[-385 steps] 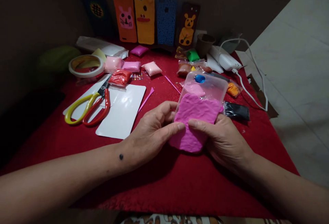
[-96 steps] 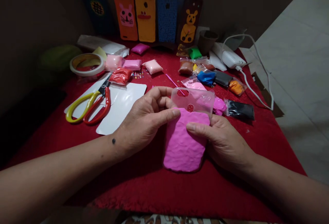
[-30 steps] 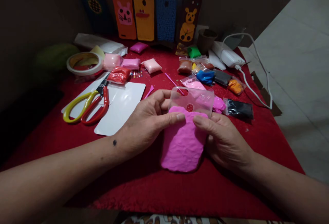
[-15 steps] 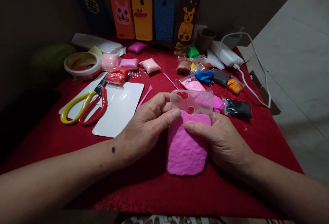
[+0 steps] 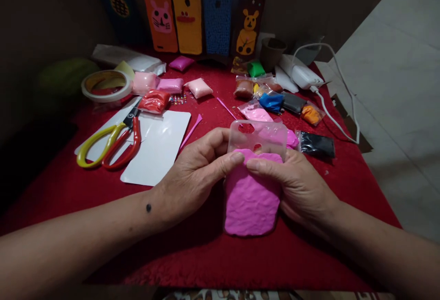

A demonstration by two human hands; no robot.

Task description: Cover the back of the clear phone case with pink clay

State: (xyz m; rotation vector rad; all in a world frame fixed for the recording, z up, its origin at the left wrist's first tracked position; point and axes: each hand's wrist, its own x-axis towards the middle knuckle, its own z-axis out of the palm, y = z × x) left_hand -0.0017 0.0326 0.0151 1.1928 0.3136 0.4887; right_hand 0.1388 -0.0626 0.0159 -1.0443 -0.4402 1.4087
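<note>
Both hands hold a clear phone case (image 5: 266,134) above the red cloth (image 5: 192,254). Pink clay (image 5: 250,201) covers most of the case's lower part; the top with the camera holes is bare. My left hand (image 5: 195,174) grips the case's left side, thumb pressed on the clay's upper edge. My right hand (image 5: 297,185) grips the right side, thumb lying on the clay next to the left thumb. The thumb tips nearly meet.
Scissors (image 5: 110,139) lie on white sheets (image 5: 156,148) at the left, by a tape roll (image 5: 106,84). Several small clay packets (image 5: 271,102) lie behind the case. Decorated phone cases (image 5: 187,15) lean on the wall. A white charger (image 5: 301,74) and cable sit at back right.
The thumbs have moved closer together along the clay's top edge, and the clay now reaches a little higher up the case. The case stays in both hands.
</note>
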